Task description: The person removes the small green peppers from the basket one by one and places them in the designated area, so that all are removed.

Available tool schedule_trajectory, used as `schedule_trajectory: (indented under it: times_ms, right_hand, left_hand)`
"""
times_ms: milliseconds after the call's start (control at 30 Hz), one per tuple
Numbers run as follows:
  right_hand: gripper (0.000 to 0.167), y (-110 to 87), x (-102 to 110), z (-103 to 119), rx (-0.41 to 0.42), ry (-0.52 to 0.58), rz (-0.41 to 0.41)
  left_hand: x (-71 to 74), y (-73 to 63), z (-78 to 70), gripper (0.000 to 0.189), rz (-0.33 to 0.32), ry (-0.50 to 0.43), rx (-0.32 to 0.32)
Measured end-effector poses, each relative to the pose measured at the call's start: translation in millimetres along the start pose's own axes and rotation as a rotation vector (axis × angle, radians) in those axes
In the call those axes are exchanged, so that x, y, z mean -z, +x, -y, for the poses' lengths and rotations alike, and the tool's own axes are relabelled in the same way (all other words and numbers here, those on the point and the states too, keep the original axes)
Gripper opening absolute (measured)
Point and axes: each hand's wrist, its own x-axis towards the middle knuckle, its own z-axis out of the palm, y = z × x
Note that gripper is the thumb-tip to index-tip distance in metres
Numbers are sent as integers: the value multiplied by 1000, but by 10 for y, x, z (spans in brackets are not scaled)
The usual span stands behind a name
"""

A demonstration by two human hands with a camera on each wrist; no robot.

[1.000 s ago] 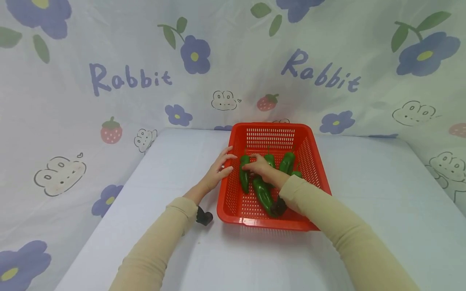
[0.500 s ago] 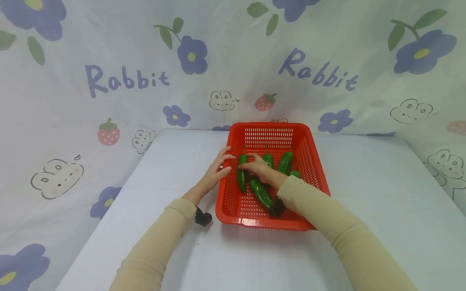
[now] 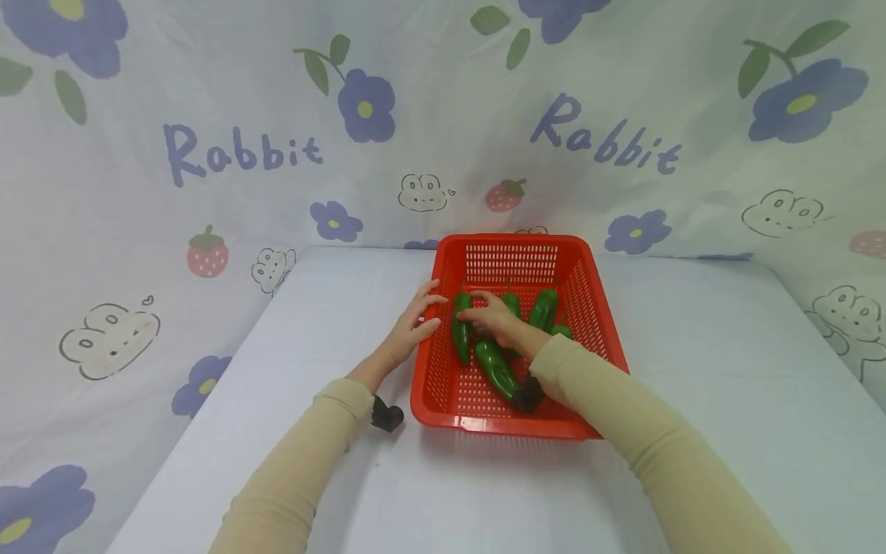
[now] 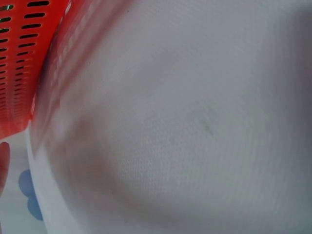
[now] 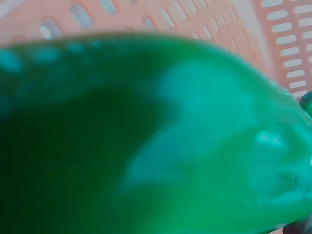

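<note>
In the head view a red slotted basket (image 3: 429,412) holds several long green peppers. My right hand (image 3: 497,319) reaches inside and pinches a slim green pepper (image 3: 461,338) by the left wall, the thumb lying across its upper part. Below that hand a larger green pepper (image 3: 497,368) lies slanted; in the right wrist view a green pepper (image 5: 209,122) fills most of the picture. My left hand (image 3: 408,327) touches the basket's left rim, fingers spread and relaxed. Only one fingertip (image 4: 3,163) of it shows in the left wrist view.
Farther right in the basket lie another green pepper (image 3: 544,308) and one partly hidden by my right forearm. The basket stands on a white-covered table (image 3: 332,323). A patterned cloth (image 3: 443,100) hangs behind it. Dark wrist cameras (image 3: 386,415) sit under both wrists.
The pinched pepper has shifted very slightly, its lower tip now a little higher. My left hand stays at the rim, and the basket has not moved.
</note>
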Motion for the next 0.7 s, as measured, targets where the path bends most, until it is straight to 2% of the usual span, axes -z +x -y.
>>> schedule_trajectory:
  times_ms: [300,700]
  right_hand:
    - [67,0,60,76,29,78,-38]
    - [65,-4,141,130,108,210,-36]
  left_hand:
    - [-2,1,-14,39,-4,-5,-8]
    - [-10,-12,-26,39,-6,-11,-9]
